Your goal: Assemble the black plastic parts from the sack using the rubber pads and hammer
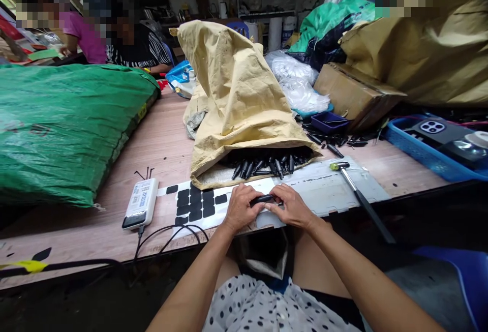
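Close to the table's front edge, my left hand and my right hand meet around a small black pen-shaped tube. The fingers of both hands are closed on it, left hand at one end and right hand at the other. Just beyond them lies the open mouth of a tan sack, with many similar black tubes spilling from it. Under and beside my hands are a white sheet with black rounded-square stickers and a grey plate.
A small hammer lies over the plate's right part, its handle past the table edge. At left are a white power bank with a cable and a green sack. A blue basket and cardboard box stand right. Two people sit behind.
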{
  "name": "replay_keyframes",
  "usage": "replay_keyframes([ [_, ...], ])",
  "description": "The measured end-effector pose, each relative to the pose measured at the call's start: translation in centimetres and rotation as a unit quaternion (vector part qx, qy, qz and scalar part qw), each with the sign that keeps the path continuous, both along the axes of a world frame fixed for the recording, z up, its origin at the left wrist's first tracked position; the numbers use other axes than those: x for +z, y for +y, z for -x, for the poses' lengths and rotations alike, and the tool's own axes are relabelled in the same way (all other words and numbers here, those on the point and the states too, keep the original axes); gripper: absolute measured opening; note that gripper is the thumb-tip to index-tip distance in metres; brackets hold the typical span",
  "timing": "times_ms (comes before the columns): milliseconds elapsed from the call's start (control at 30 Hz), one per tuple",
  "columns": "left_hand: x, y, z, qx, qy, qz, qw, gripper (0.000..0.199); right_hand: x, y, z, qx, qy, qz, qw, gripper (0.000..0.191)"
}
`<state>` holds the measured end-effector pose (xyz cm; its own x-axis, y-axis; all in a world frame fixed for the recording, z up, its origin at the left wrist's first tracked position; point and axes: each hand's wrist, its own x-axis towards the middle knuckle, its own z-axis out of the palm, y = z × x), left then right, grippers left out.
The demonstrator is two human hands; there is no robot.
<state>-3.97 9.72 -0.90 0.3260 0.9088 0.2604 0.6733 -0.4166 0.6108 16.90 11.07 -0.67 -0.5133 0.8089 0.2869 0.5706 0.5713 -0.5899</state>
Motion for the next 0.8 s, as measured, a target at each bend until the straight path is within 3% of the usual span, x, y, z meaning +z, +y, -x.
replay_keyframes([
  [300,-0.3,0.1,0.2,-0.01,-0.007,-0.018,1.0,0.015,-0.2,0.0,0.6,-0.027,-0.043,-0.026,0.998,0.022],
  [567,-0.5,0.2,0.2,-0.036,0.018,-0.045,0.998,0.019,-0.8,0.2,0.3,-0.004,-0.037,-0.042,0.998,0.023],
  [700,0.9,-0.3,0.1,-0.015,-0.015,-0.038,0.999,0.016,-0.2,0.0,0.0,-0.006,0.066,-0.004,0.998,0.019],
  [800,2.8,-2.4,-0.3,0.003,-0.046,-0.043,0.998,0.017,0.4,-0.2,-0.3,-0.032,0.172,0.036,0.984,0.023],
])
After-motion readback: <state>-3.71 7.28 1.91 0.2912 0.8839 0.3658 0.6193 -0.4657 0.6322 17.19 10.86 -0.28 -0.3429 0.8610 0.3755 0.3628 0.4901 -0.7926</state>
